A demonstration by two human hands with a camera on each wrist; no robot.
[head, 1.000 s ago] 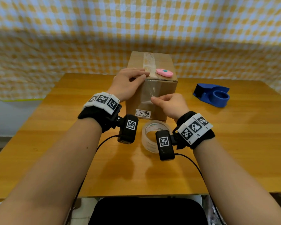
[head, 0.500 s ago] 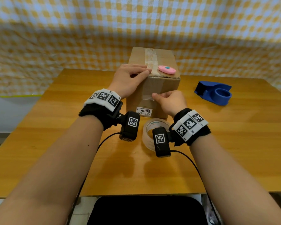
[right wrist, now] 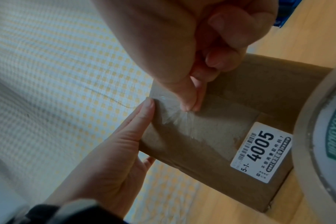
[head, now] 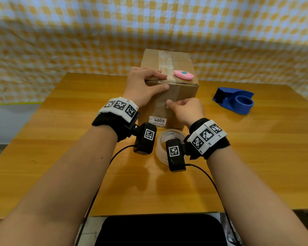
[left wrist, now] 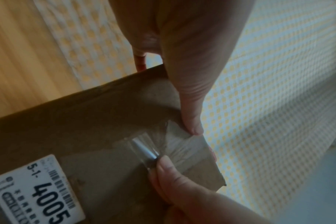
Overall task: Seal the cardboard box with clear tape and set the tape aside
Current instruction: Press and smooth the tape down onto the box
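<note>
A brown cardboard box (head: 181, 96) stands mid-table, an old tape band along its top. My left hand (head: 144, 86) lies over its top front edge, fingers on the lid and thumb (left wrist: 190, 106) pressed flat on the front face. My right hand (head: 183, 110) pinches the loose end of a clear tape strip (head: 164, 105) against that face between thumb (left wrist: 169, 174) and forefinger; the strip (right wrist: 169, 112) shines just below the left thumb (right wrist: 144, 115). The clear tape roll (head: 161, 148) lies flat on the table before the box, under my wrists, and looms at the edge of the right wrist view (right wrist: 326, 136).
A pink cutter (head: 183, 75) lies on the box lid by the front right corner. A blue tape dispenser (head: 236, 102) sits on the wooden table (head: 256, 157) to the right. A yellow checked cloth (head: 78, 41) hangs behind. A white label 4005 (head: 157, 120) is low on the box front.
My right hand has crept slightly up the box front with the tape end. My left thumb has slid a little right along the upper front. Box and roll have stayed put.
</note>
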